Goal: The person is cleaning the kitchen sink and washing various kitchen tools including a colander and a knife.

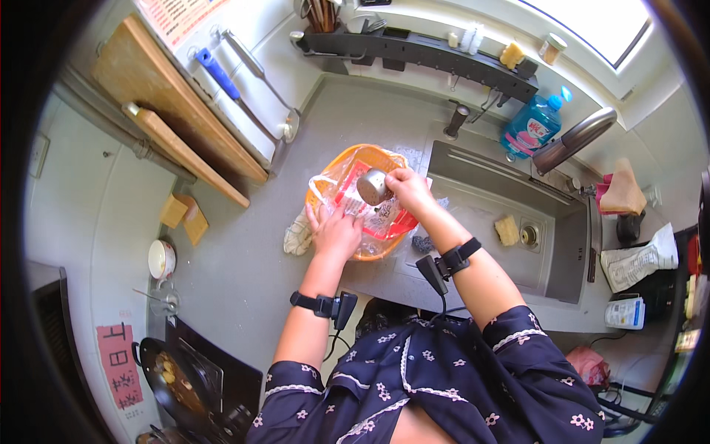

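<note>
My right hand (411,191) grips a metal sink strainer cup (374,187) with small holes in its base, tipped above an orange plastic basket (370,257). A clear plastic bag (355,206) with red and white print and a white handle lines the basket. At the basket's left side, my left hand (336,232) holds the bag near the rim; its fingertips are partly hidden among the folds. Close to that hand, a pale cloth (298,235) lies against the basket. A dark scouring pad (422,244) sits by the basket's right side.
On the right is a steel sink (471,222) with a yellow sponge (506,231) beside its drain (528,235). A curved faucet (577,139) and a blue detergent bottle (531,126) stand behind. Cutting boards (183,100) lean at left. A wok (172,377) with food sits lower left.
</note>
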Motion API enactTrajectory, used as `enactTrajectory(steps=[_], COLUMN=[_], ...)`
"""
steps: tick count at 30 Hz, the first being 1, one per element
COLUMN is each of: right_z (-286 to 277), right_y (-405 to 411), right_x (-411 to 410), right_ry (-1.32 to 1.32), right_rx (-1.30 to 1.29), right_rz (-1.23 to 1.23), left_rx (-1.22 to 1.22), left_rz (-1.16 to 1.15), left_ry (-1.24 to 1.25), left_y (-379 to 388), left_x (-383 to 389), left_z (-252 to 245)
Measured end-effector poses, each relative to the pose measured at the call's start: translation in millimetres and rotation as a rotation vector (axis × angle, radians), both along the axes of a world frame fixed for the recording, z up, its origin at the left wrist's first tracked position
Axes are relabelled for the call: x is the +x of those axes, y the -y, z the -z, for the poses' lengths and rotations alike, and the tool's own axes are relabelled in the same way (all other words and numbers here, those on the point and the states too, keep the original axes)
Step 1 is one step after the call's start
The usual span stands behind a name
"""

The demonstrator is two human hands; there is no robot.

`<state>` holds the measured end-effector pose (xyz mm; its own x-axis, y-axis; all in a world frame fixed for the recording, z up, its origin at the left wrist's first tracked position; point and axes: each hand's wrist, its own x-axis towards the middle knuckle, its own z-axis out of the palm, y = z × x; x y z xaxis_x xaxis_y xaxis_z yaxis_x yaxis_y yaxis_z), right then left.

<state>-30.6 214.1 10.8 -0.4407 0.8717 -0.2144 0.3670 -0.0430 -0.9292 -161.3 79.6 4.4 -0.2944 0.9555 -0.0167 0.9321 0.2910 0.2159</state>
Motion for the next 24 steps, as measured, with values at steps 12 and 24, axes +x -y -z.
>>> enactTrajectory(steps=[12,24], right_z=[3.8,2.1], right_y=[-24.5,-47.6], right_x=[9.4,28.8], right_ry=[-0.026,0.509], right_rx=[-0.21,0.183], right_rz=[0.072,-0.107], left_rx=[-0.34,-0.501], left_rz=[-0.01,-0.004], left_ry=[-0.162,-0.126], left_y=[-21.4,-24.4], left_x=[14.4,12.7], left_z=[10.0,-3.7])
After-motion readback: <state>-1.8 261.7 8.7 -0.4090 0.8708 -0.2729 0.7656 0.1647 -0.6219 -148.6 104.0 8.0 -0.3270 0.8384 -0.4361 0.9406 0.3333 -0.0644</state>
